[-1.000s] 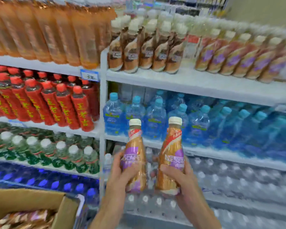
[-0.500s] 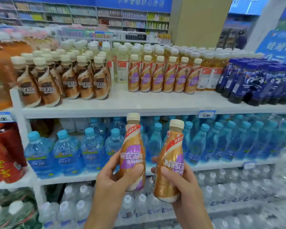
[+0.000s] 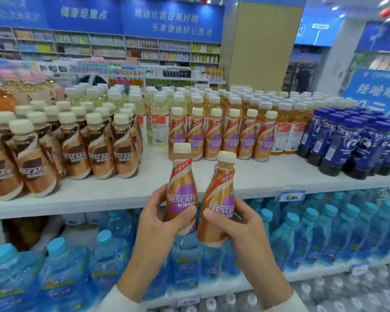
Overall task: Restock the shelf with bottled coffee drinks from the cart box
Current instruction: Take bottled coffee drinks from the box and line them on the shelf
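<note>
My left hand (image 3: 154,224) grips a gold-and-purple coffee bottle (image 3: 182,190) with a cream cap, held upright. My right hand (image 3: 236,226) grips a second matching bottle (image 3: 217,199), tilted slightly right. Both bottles are raised in front of the white shelf (image 3: 245,174), just below its front edge. On that shelf stands a row of the same purple-label coffee bottles (image 3: 225,134), set back from the edge with bare shelf in front of them. The cart box is out of view.
Brown-label coffee bottles (image 3: 77,145) fill the shelf's left part, dark blue bottles (image 3: 351,140) its right. Pale tea bottles (image 3: 159,122) stand behind. Blue-capped water bottles (image 3: 324,233) crowd the shelf below. A price tag (image 3: 292,196) hangs on the shelf edge. A person stands far back.
My view has risen and shifted right, from the lower shelves to the coffee shelf. Both hands have lifted their bottles up toward the shelf edge, still gripping them.
</note>
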The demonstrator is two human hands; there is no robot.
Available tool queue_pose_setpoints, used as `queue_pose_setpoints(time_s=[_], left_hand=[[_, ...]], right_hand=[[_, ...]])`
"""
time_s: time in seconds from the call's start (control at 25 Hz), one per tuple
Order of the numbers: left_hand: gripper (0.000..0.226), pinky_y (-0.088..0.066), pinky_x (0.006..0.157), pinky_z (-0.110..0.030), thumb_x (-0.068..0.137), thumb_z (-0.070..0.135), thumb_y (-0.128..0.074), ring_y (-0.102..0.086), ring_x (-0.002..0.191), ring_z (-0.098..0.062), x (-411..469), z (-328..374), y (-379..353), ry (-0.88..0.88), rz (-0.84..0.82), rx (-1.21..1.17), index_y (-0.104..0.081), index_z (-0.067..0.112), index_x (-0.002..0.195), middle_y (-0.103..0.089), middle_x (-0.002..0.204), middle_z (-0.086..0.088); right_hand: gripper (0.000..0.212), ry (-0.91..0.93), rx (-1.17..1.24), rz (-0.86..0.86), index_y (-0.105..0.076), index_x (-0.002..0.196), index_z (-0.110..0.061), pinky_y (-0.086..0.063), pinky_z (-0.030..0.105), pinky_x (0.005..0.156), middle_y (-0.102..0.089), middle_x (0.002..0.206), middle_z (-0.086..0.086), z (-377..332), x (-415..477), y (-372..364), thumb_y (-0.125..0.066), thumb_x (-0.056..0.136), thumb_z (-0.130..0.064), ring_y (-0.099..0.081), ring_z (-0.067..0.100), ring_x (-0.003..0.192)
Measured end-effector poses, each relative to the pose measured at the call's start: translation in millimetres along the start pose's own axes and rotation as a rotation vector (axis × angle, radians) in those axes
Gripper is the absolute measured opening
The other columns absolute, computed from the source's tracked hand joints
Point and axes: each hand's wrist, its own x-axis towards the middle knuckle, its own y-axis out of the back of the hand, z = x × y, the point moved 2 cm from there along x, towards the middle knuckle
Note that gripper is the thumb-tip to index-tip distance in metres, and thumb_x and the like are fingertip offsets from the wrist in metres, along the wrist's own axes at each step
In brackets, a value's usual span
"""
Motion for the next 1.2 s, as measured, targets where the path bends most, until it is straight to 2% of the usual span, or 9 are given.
queue_pose_setpoints(time_s=[0.12, 0.24, 0.44, 0.56, 0.64, 0.72, 0.84, 1.0, 1.2], left_hand=[[0.058, -0.058, 0.072, -0.022, 0.076, 0.008, -0.082, -0.072, 0.093, -0.006, 52, 5, -3, -0.075, -0.009, 0.088, -0.057, 0.024, 0.126, -0.071, 0.112, 0.007], [0.061, -0.058, 0.076, -0.02, 0.078, 0.005, -0.082, -0.069, 0.092, 0.003, 97, 5, -9, -0.134, 0.013, 0.209, -0.053, 0.023, 0.129, -0.066, 0.115, 0.011], [0.065, -0.054, 0.073, -0.011, 0.075, 0.006, -0.085, -0.066, 0.092, 0.007, 136, -7, -12, -0.156, 0.076, 0.36, -0.051, 0.026, 0.127, -0.065, 0.117, 0.01], [0.068, -0.053, 0.076, -0.011, 0.077, 0.011, -0.085, -0.065, 0.096, 0.009, 142, -13, -12, -0.144, 0.107, 0.396, -0.051, 0.027, 0.134, -0.065, 0.12, 0.012], [0.071, -0.052, 0.087, -0.016, 0.079, 0.02, -0.084, -0.063, 0.106, 0.002, 143, -16, -12, -0.119, 0.13, 0.445, -0.048, 0.029, 0.139, -0.064, 0.126, 0.012], [0.074, -0.052, 0.094, -0.025, 0.077, 0.029, -0.086, -0.063, 0.11, -0.007, 137, -19, -14, -0.095, 0.183, 0.509, -0.048, 0.027, 0.141, -0.062, 0.125, 0.013], [0.072, -0.055, 0.093, -0.032, 0.073, 0.034, -0.088, -0.064, 0.105, -0.013, 137, -22, -15, -0.118, 0.263, 0.625, -0.053, 0.026, 0.136, -0.059, 0.121, 0.009], [0.065, -0.059, 0.089, -0.042, 0.071, 0.036, -0.088, -0.067, 0.098, -0.018, 158, -25, -14, -0.131, 0.288, 0.713, -0.06, 0.025, 0.128, -0.061, 0.113, 0.002], [0.06, -0.058, 0.089, -0.04, 0.072, 0.035, -0.087, -0.066, 0.099, -0.016, 172, -24, -15, -0.135, 0.311, 0.704, -0.058, 0.024, 0.123, -0.065, 0.117, 0.001]], right_hand=[[0.031, 0.082, -0.078, 0.043, -0.074, 0.103, -0.02, -0.058, 0.021, 0.074, -0.079, 0.094, -0.004, -21, 50, -8, -0.085, 0.075, -0.014, -0.073, 0.01, 0.088], [0.033, 0.127, -0.172, -0.013, -0.069, 0.105, -0.028, -0.057, 0.017, 0.075, -0.078, 0.095, -0.012, -30, 106, -11, -0.084, 0.079, -0.014, -0.072, 0.002, 0.091], [0.046, 0.122, -0.28, -0.129, -0.057, 0.112, -0.04, -0.054, 0.02, 0.093, -0.068, 0.111, -0.022, -4, 164, -8, -0.074, 0.087, -0.004, -0.065, -0.012, 0.099], [0.052, 0.123, -0.275, -0.176, -0.051, 0.133, -0.033, -0.052, 0.021, 0.099, -0.064, 0.124, -0.02, 7, 178, -4, -0.072, 0.091, -0.009, -0.062, -0.007, 0.111], [0.058, 0.128, -0.312, -0.154, -0.047, 0.138, -0.032, -0.052, 0.019, 0.096, -0.062, 0.126, -0.02, 14, 179, -3, -0.075, 0.089, -0.018, -0.06, -0.006, 0.111], [0.061, 0.148, -0.342, -0.074, -0.052, 0.135, -0.032, -0.054, 0.024, 0.096, -0.066, 0.123, -0.018, 25, 175, -1, -0.081, 0.083, -0.02, -0.063, -0.003, 0.108], [0.062, 0.189, -0.416, 0.055, -0.055, 0.127, -0.034, -0.057, 0.033, 0.094, -0.068, 0.118, -0.015, 34, 170, -1, -0.086, 0.074, -0.022, -0.067, 0.004, 0.103], [0.059, 0.228, -0.545, 0.12, -0.049, 0.118, -0.039, -0.055, 0.03, 0.091, -0.061, 0.115, -0.016, 27, 178, -8, -0.086, 0.073, -0.038, -0.062, 0.006, 0.102], [0.057, 0.208, -0.608, 0.105, -0.045, 0.121, -0.032, -0.049, 0.025, 0.093, -0.05, 0.115, -0.015, 21, 193, -13, -0.084, 0.079, -0.033, -0.054, 0.007, 0.103]])
